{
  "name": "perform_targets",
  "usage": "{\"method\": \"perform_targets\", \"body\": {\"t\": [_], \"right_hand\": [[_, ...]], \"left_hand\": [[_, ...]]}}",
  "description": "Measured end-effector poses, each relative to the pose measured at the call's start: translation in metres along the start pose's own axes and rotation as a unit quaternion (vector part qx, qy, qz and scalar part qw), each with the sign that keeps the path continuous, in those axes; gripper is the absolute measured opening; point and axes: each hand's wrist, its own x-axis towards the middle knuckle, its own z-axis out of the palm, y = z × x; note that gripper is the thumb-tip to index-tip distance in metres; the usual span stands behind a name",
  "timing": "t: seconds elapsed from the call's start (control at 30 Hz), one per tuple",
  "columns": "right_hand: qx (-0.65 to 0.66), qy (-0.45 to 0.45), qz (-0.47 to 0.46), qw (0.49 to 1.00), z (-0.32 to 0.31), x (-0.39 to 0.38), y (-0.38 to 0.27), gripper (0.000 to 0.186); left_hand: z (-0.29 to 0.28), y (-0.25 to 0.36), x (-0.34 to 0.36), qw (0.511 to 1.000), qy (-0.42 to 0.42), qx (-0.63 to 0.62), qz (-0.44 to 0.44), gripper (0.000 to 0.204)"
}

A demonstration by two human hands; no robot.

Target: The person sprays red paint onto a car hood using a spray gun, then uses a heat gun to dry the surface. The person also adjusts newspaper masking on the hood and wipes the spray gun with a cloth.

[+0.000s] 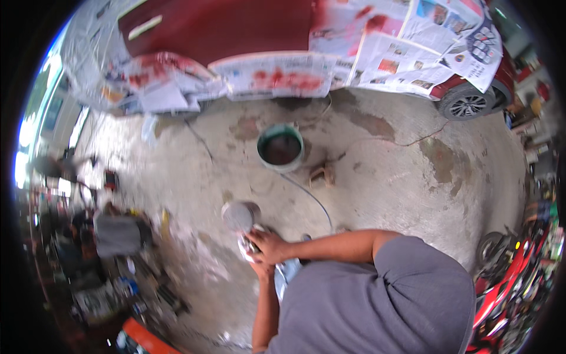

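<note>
Both hands meet low in front of me, beside a grey round-topped object (240,216) whose kind I cannot make out. My right hand (270,246) has its fingers curled round something small and dark, mostly covered by the fingers. Under it, my left hand (261,269) is closed and largely hidden. A white cloth-like piece (244,249) sticks out at the left side of the hands. Farther ahead on the concrete floor, a bucket with a green inside (289,131) holds dark, brownish contents.
Across the far side stands a dark red car panel (218,29), bordered by red-spotted newspaper (289,79). A thin blue hose (309,193) lies near the bucket, beside a small brown object (321,176). Clutter (97,265) fills the left; a red motorcycle (501,289) stands right.
</note>
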Motion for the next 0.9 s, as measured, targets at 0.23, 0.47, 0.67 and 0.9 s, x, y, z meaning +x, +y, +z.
{"method": "perform_targets", "body": {"t": [0.23,0.47,0.67,0.9], "right_hand": [[-0.016,-0.013,0.102,0.995,0.001,0.116,-0.032,0.089],[-0.002,0.161,0.255,0.954,-0.005,0.142,0.061,0.06],[-0.023,0.164,0.583,0.796,0.008,0.07,0.276,0.053],[0.037,0.093,0.735,0.67,0.018,0.068,0.44,0.049]], "left_hand": [[-0.061,-0.018,0.149,0.957,-0.12,-0.224,-0.136,0.056],[-0.074,-0.005,0.294,0.959,-0.134,-0.195,-0.157,0.043],[-0.064,-0.02,0.393,0.947,-0.194,-0.201,-0.158,0.056],[0.01,-0.187,0.518,0.964,-0.206,-0.134,-0.102,0.06]]}}
